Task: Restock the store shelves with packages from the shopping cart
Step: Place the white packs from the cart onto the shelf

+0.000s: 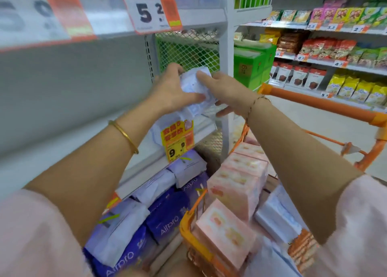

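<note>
A pale white-and-blue soft package (193, 84) is held between both my hands above the middle white shelf (88, 134). My left hand (171, 88) grips its left side with the thumb across the front. My right hand (222, 92) holds its right side, fingers curled under it. Below, the orange shopping cart (188, 220) carries several pink boxes (236, 184) and white-blue packs (278, 213). Most of the held package is hidden by my fingers.
The shelf below holds several blue and white "Airpro" packs (167, 220). A yellow price tag (178, 138) hangs on the shelf edge, a "5" sign (150, 10) above. A white upright post (227, 67) and mesh panel (188, 52) stand behind my hands. Snack shelves (335, 56) line the right.
</note>
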